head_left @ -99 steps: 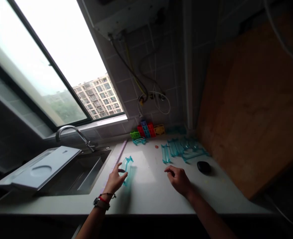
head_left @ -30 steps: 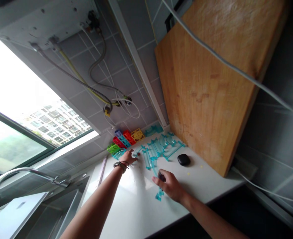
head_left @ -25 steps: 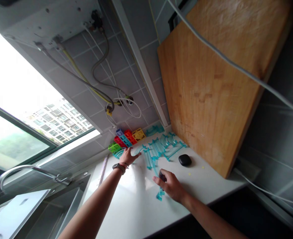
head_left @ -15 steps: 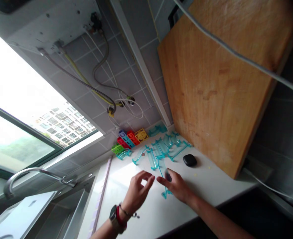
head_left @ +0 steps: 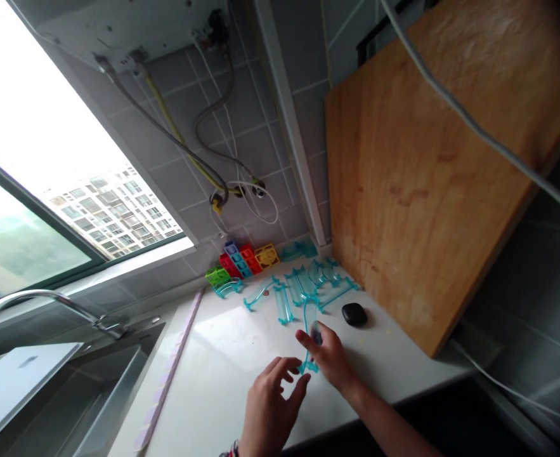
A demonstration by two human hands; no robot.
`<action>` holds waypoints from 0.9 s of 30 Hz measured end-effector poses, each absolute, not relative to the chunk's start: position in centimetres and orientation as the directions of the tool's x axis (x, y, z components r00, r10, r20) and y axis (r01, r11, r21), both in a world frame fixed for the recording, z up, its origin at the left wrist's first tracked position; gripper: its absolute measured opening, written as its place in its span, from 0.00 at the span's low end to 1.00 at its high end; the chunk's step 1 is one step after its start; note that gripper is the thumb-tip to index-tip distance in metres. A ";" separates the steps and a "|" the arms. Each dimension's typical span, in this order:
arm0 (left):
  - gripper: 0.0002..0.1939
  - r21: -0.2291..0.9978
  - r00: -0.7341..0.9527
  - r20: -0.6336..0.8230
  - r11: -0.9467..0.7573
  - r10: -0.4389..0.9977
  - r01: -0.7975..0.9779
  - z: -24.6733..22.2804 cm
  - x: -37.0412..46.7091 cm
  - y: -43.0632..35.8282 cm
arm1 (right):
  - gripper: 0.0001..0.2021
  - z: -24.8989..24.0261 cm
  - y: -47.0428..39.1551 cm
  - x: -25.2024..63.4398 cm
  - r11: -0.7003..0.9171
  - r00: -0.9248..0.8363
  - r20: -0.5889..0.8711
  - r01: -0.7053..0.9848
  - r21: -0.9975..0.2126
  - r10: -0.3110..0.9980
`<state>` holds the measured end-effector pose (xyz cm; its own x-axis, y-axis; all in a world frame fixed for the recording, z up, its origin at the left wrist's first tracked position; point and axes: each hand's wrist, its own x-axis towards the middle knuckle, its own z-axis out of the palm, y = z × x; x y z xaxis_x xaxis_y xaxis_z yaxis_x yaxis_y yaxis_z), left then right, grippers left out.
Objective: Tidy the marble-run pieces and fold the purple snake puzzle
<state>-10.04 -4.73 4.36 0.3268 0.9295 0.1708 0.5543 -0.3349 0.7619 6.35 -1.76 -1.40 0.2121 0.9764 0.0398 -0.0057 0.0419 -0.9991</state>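
Note:
A long translucent teal track piece (head_left: 310, 312) is held by my right hand (head_left: 330, 355), whose fingers wrap round its middle from the right. My left hand (head_left: 277, 393) is beside the near end of that piece, thumb and fingers apart with a gap between them. The fingertips are very close to the teal end connector; whether they touch it I cannot tell. Several more teal track pieces (head_left: 284, 304) lie beyond my hands on the white counter (head_left: 227, 374).
Colourful blocks (head_left: 248, 259) stand along the back wall. A black rounded case (head_left: 354, 314) lies right of my right hand. A large wooden board (head_left: 403, 178) leans at the right, a cable across it. The sink (head_left: 94, 393) and tap (head_left: 56, 301) are at the left.
My left hand has moved down and nearer the close end of the held track piece. The view has shifted slightly. My right hand still grips the piece.

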 end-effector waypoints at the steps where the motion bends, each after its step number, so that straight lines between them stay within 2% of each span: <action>1: 0.08 0.768 0.296 0.188 -0.328 0.936 0.550 4.0 -10.0 -4.9 | 0.29 -1.4 -1.8 6.3 0.048 0.195 0.045 -0.009 -0.999 0.980; 9: 0.10 0.809 0.133 0.216 -0.254 0.967 0.530 3.1 -13.4 -5.4 | 0.27 -0.7 -2.7 5.5 0.087 -0.043 0.094 -0.144 -0.986 0.995; 15: 0.19 0.829 -0.058 0.223 -0.158 0.973 0.536 2.9 -18.8 -4.1 | 0.24 -0.2 -2.9 5.4 0.148 0.013 0.148 -0.047 -0.988 0.989; 19: 0.22 0.756 -0.002 0.183 -0.140 0.983 0.639 2.2 -20.3 -2.3 | 0.23 -0.2 -3.0 5.3 0.147 0.015 0.147 -0.012 -0.989 0.989; 27: 0.23 0.632 0.098 0.127 -0.156 0.987 0.759 1.7 -18.2 1.8 | 0.21 -1.2 -2.7 4.9 0.152 0.026 0.153 0.016 -0.988 0.988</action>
